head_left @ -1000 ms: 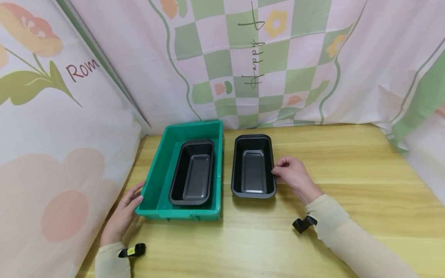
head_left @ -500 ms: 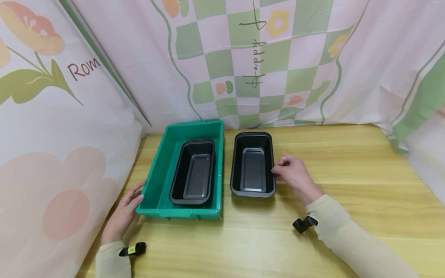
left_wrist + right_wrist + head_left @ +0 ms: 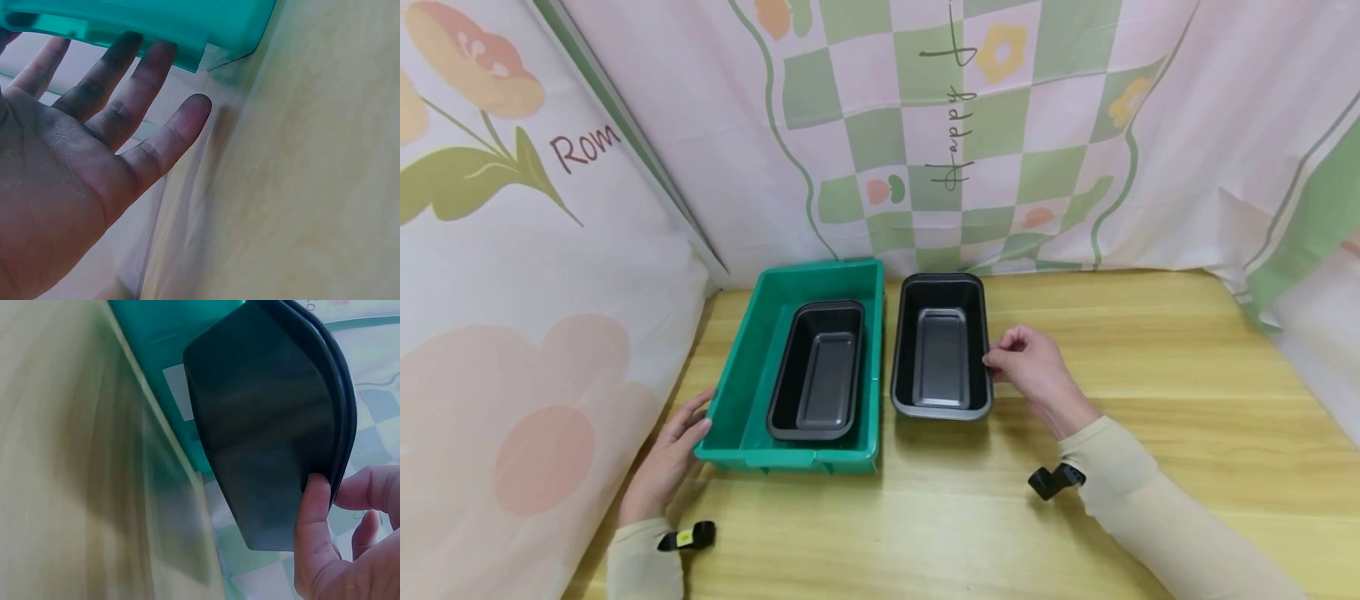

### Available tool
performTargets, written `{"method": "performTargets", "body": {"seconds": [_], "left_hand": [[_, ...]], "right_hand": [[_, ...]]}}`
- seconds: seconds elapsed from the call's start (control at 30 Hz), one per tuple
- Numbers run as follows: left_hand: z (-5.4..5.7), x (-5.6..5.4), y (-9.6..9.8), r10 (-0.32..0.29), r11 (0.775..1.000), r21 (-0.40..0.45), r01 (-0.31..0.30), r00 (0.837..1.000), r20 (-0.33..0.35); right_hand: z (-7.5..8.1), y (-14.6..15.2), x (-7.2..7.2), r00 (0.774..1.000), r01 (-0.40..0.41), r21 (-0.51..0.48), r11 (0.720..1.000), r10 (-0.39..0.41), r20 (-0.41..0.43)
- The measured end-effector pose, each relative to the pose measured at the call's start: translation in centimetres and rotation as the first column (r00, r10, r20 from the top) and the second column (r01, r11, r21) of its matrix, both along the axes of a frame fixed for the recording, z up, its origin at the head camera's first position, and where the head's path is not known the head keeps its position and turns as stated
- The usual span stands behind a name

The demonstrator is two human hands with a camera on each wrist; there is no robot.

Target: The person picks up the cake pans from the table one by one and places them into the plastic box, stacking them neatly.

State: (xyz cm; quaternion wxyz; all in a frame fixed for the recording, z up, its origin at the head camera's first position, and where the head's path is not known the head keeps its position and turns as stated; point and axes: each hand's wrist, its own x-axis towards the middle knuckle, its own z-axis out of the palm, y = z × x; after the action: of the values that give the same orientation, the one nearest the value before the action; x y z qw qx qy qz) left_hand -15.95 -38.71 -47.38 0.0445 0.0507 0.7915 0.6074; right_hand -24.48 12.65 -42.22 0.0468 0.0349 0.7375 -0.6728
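A dark loaf pan is held over the table, right of the green plastic box. My right hand pinches its right rim between thumb and fingers. In the right wrist view the loaf pan shows its dark outer side, with a gap between it and the tabletop. A second dark loaf pan rests inside the green box, toward its right side. My left hand touches the box's near left edge. In the left wrist view its fingers are extended, some tips right at the box's rim.
The wooden table carries the box. A patterned curtain hangs right behind the table, and another printed curtain closes off the left side near my left hand. Dark straps with small cameras sit on both wrists.
My right hand has moved the loaf pan slightly up and to the left, away from the near edge. The left hand and the green box have barely moved.
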Motion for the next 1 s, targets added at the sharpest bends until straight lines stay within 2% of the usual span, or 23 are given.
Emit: {"method": "performTargets", "body": {"seconds": [0.5, 0.67, 1.0], "left_hand": [[0.1, 0.0, 0.1, 0.003, 1.000, -0.001, -0.003, 1.000, 0.012], [-0.1, 0.0, 0.1, -0.002, 1.000, 0.021, 0.001, 1.000, 0.005], [-0.1, -0.1, 0.0, 0.008, 1.000, 0.010, -0.008, 1.000, -0.006]], "right_hand": [[1.3, -0.8, 0.7, 0.999, -0.023, -0.050, 0.998, 0.021, -0.047], [1.4, -1.2, 0.9, 0.998, -0.029, -0.069, 0.997, 0.025, -0.053], [2.1, -1.8, 1.3, 0.997, -0.045, -0.096, 0.994, 0.038, -0.067]]}}
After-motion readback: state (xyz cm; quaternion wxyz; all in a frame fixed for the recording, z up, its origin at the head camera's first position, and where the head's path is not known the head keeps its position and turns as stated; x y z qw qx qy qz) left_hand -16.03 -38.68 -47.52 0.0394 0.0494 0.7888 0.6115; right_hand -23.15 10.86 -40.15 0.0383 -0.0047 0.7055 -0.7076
